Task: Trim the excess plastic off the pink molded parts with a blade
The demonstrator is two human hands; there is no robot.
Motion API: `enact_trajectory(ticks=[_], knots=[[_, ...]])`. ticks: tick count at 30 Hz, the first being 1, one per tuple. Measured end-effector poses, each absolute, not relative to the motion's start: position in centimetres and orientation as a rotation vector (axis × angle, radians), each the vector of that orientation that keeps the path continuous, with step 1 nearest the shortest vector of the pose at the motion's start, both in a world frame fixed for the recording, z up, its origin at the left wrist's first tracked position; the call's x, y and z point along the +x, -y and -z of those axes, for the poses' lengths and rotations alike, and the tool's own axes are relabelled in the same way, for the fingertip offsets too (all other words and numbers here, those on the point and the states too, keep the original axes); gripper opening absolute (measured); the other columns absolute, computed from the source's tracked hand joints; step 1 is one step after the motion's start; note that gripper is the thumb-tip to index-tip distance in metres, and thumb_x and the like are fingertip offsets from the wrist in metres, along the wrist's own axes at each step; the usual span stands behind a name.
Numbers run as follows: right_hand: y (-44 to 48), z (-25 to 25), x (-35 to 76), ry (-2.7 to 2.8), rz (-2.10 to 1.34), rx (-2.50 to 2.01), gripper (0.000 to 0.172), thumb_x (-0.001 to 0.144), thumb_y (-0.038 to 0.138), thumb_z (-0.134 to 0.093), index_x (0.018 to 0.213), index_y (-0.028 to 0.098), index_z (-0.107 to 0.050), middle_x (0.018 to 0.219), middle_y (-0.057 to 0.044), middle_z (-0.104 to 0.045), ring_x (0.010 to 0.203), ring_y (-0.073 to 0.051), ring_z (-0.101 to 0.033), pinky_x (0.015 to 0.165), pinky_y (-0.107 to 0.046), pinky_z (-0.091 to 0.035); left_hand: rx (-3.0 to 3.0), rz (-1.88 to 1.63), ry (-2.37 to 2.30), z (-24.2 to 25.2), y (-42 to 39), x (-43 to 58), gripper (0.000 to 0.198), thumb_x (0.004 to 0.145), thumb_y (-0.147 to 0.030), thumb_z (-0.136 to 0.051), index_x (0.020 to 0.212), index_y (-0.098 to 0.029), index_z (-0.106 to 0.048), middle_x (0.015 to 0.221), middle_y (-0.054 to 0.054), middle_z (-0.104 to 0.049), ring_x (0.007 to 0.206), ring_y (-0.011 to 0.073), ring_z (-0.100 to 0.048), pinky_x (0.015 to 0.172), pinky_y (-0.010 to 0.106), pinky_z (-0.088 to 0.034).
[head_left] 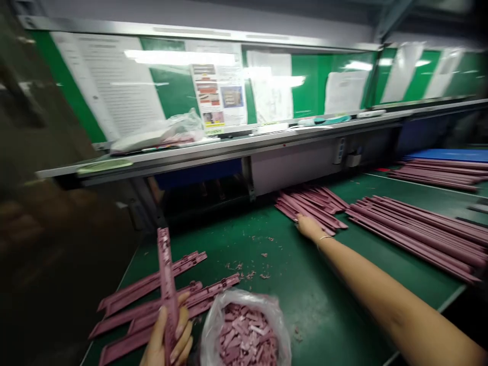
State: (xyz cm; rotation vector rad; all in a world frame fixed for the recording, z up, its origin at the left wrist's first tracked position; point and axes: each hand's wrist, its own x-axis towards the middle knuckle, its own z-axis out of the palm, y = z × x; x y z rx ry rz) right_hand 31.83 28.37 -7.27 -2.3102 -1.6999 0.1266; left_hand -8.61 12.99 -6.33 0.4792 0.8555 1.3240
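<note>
My left hand [171, 330] is wrapped round a long pink plastic strip [166, 269], holding it nearly upright at the lower left. Clips or ribs show along the strip's face. Behind and beside it, several similar pink strips [129, 297] lie on the green table. My right hand [309, 227] is stretched far forward to a heap of pink strips [310, 203], touching its near edge. Its fingers look curled together, but what they grip is too small and blurred to make out. A clear plastic bag [284, 338] full of small pink scraps stands open between my hands.
Long pink strips [415, 229] lie in a row at the right, with another stack [438, 173] behind them. Small pink shavings [240, 267] are scattered over the green table [316, 295]. A metal shelf [229, 147] with a plastic bag [171, 129] runs across the back.
</note>
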Motion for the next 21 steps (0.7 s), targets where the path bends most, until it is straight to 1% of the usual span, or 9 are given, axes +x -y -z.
enact_trajectory(ticks=[4, 7, 9, 12, 16, 17, 19, 20, 21], knots=[[-27.5, 6.5, 28.7, 1.768, -0.178, -2.100, 0.030, 0.092, 0.032, -0.058, 0.115, 0.013, -0.057, 0.116, -0.010, -0.059, 0.097, -0.021, -0.061, 0.083, -0.040, -0.052, 0.628, -1.320, -0.797, 5.8, -12.3, -9.1, 0.040, 0.084, -0.053, -0.059, 0.104, -0.019, -0.059, 0.053, -0.009, -0.035, 0.035, 0.0018, -0.019, 0.031, 0.012, -0.023], [-24.5, 5.2, 24.4, 1.870, -0.271, -1.816, 0.023, 0.096, 0.031, -0.048, 0.099, 0.013, -0.061, 0.095, -0.007, -0.062, 0.085, -0.017, -0.060, 0.077, -0.032, -0.049, 0.799, -1.316, -0.772, 5.6, -11.7, -9.2, 0.046, 0.085, -0.063, -0.048, 0.091, -0.019, -0.057, 0.048, -0.011, -0.029, 0.034, 0.0020, -0.011, 0.031, 0.012, -0.019], [-21.2, 4.2, 21.1, 1.948, -0.374, -1.595, 0.031, 0.098, 0.036, -0.040, 0.086, 0.015, -0.060, 0.078, -0.003, -0.060, 0.074, -0.015, -0.056, 0.068, -0.025, -0.046, 0.865, -1.314, -0.767, 5.4, -10.9, -8.7, 0.045, 0.085, -0.063, -0.048, 0.084, -0.018, -0.054, 0.048, -0.010, -0.035, 0.034, 0.0013, -0.019, 0.034, 0.012, -0.022], [-15.5, 2.6, 16.7, 2.015, -0.524, -1.334, 0.042, 0.097, 0.047, -0.035, 0.075, 0.017, -0.056, 0.066, 0.001, -0.054, 0.059, -0.011, -0.047, 0.055, -0.021, -0.040, 0.944, -1.281, -0.761, 4.9, -8.6, -7.0, 0.036, 0.087, -0.054, -0.054, 0.084, -0.018, -0.053, 0.057, -0.005, -0.051, 0.037, 0.0023, -0.037, 0.037, 0.012, -0.028], [-9.3, 1.7, 13.8, 1.727, -1.019, -0.959, 0.040, 0.090, 0.053, -0.049, 0.071, 0.019, -0.051, 0.051, 0.006, -0.036, 0.045, -0.008, -0.027, 0.044, -0.022, -0.028, 1.086, -1.138, -0.786, 5.3, -4.1, -4.3, 0.035, 0.086, -0.053, -0.056, 0.089, -0.018, -0.054, 0.050, -0.008, -0.042, 0.032, 0.0033, -0.027, 0.031, 0.015, -0.023], [-8.3, 1.8, 13.6, 1.651, -1.109, -0.905, 0.039, 0.088, 0.054, -0.052, 0.069, 0.019, -0.049, 0.049, 0.007, -0.032, 0.044, -0.008, -0.023, 0.042, -0.022, -0.025, 1.158, -1.097, -0.842, 5.7, -2.9, -3.7, 0.038, 0.085, -0.055, -0.055, 0.092, -0.018, -0.056, 0.051, -0.007, -0.043, 0.033, 0.0045, -0.028, 0.031, 0.016, -0.027], [-6.6, 2.2, 13.6, 1.568, -1.173, -0.863, 0.040, 0.087, 0.052, -0.056, 0.066, 0.020, -0.046, 0.047, 0.008, -0.028, 0.043, -0.007, -0.019, 0.041, -0.022, -0.022, 1.335, -1.060, -1.022, 6.8, -0.8, -2.6, 0.047, 0.086, -0.058, -0.051, 0.104, -0.017, -0.061, 0.065, 0.001, -0.057, 0.048, 0.0112, -0.048, 0.046, 0.022, -0.045], [-5.9, 2.5, 13.7, 1.544, -1.172, -0.860, 0.040, 0.086, 0.052, -0.058, 0.065, 0.020, -0.044, 0.048, 0.009, -0.026, 0.043, -0.007, -0.018, 0.041, -0.022, -0.021, 1.418, -1.057, -1.120, 7.3, 0.0, -2.2, 0.052, 0.086, -0.059, -0.049, 0.113, -0.017, -0.061, 0.079, 0.007, -0.063, 0.064, 0.0173, -0.058, 0.061, 0.028, -0.051], [-5.3, 2.7, 13.8, 1.529, -1.154, -0.860, 0.041, 0.085, 0.051, -0.060, 0.063, 0.020, -0.043, 0.049, 0.008, -0.026, 0.044, -0.007, -0.019, 0.041, -0.022, -0.022, 1.483, -1.062, -1.197, 7.9, 0.7, -1.8, 0.057, 0.086, -0.060, -0.047, 0.122, -0.016, -0.059, 0.093, 0.012, -0.066, 0.082, 0.0237, -0.062, 0.077, 0.034, -0.051]])
